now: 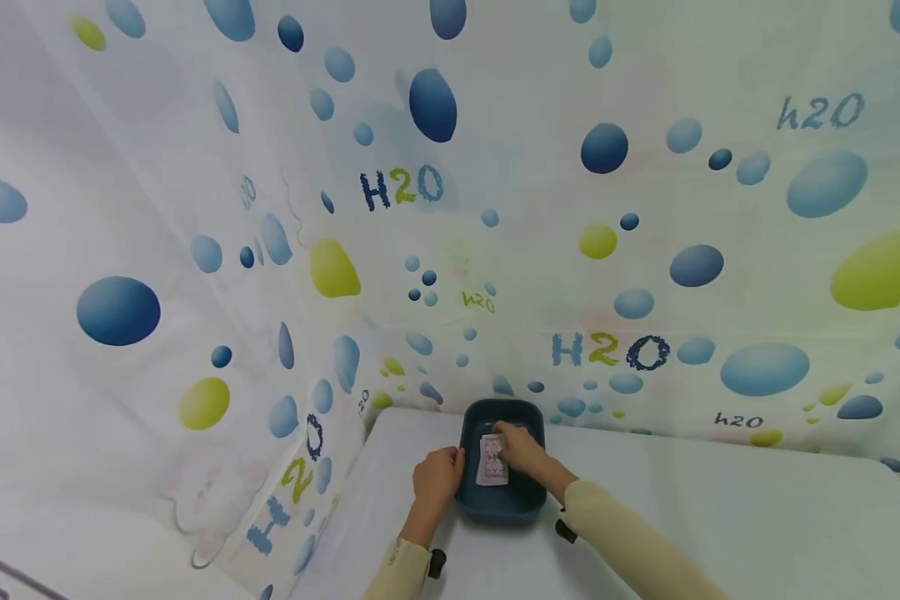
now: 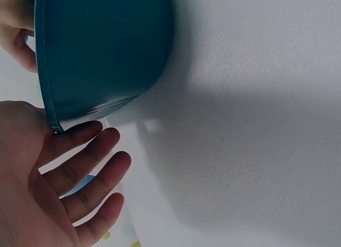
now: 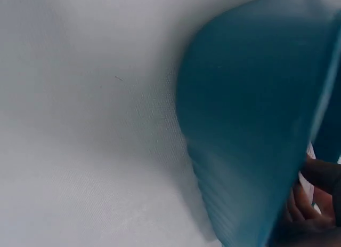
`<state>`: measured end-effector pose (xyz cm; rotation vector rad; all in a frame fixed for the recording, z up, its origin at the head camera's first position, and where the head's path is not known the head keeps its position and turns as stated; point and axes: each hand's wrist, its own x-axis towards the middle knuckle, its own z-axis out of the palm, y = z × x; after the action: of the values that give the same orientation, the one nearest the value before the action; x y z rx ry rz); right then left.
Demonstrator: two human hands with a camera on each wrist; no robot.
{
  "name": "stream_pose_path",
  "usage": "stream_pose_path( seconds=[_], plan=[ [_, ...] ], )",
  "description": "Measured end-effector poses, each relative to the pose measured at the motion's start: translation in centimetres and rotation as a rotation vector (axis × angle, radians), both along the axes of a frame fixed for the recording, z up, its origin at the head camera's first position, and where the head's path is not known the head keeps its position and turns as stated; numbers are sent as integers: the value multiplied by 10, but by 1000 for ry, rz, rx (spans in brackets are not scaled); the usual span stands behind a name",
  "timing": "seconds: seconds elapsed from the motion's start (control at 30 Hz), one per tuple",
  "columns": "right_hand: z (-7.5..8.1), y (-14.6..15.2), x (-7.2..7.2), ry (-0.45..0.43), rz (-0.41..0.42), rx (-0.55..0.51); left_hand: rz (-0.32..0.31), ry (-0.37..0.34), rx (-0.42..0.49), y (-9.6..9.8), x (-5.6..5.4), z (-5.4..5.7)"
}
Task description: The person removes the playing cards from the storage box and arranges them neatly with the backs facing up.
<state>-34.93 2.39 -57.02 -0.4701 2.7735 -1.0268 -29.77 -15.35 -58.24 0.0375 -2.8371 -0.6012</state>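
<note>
A dark teal plastic basin [image 1: 504, 506] stands on the white table by the back wall. Inside it is a stack of playing cards [image 1: 492, 467] with a pink-and-white pattern. My right hand [image 1: 523, 450] reaches over the basin's right side and pinches the cards at their upper right. The right wrist view shows that hand [image 3: 314, 204] partly hidden behind the basin wall [image 3: 245, 97]. My left hand [image 1: 437, 477] holds the basin's left rim. In the left wrist view its thumb is at the rim [image 2: 45, 92], and the other fingers [image 2: 96, 177] spread loosely below.
A white cloth covers the table [image 1: 690, 517]. Behind and to the left hang white sheets [image 1: 525, 275] printed with blue and green drops and H2O lettering. A thin dark cable or rod [image 1: 15, 573] shows at the lower left.
</note>
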Motion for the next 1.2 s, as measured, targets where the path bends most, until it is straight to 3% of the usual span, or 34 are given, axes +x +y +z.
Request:
stream_pose_path(
  seconds=[0.23, 0.4, 0.53, 0.83, 1.2],
  plan=[
    [-20, 14, 6, 109, -78, 144, -7, -17, 0, 16, 6, -4],
    [-17, 18, 7, 134, -98, 128, -4, -25, -2, 20, 6, -2],
    [-5, 21, 7, 79, -96, 37, -3, -18, -5, 20, 7, -2],
    [23, 42, 13, -84, -2, -212, 30, -59, 3, 15, 1, -2],
    [29, 95, 28, -154, 4, -250, 26, -43, -9, 2, -2, 1]
  ],
)
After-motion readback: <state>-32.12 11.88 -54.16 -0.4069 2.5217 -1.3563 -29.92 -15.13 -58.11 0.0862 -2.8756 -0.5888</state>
